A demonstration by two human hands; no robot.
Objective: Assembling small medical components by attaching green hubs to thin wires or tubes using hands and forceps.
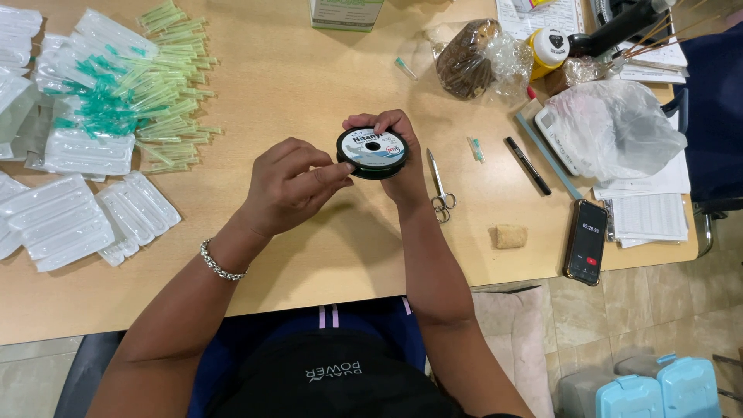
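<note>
My right hand (398, 147) holds a round black spool of thin line (372, 152) with a white label, a little above the wooden table (309, 255). Its fingers wrap the spool's far edge and right side. My left hand (290, 186) is beside the spool on the left, with thumb and forefinger pinched together at the spool's rim. A silver bracelet (220, 263) circles the left wrist. Whether line is pinched between those fingertips is too fine to see.
Small scissors (439, 190) lie right of the spool, then a black pen (529, 165), a cork piece (508, 236) and a phone (586, 241). Green-capped needles (155, 85) and clear blister packs (62, 217) cover the left. Plastic bags (611, 128) and papers sit far right.
</note>
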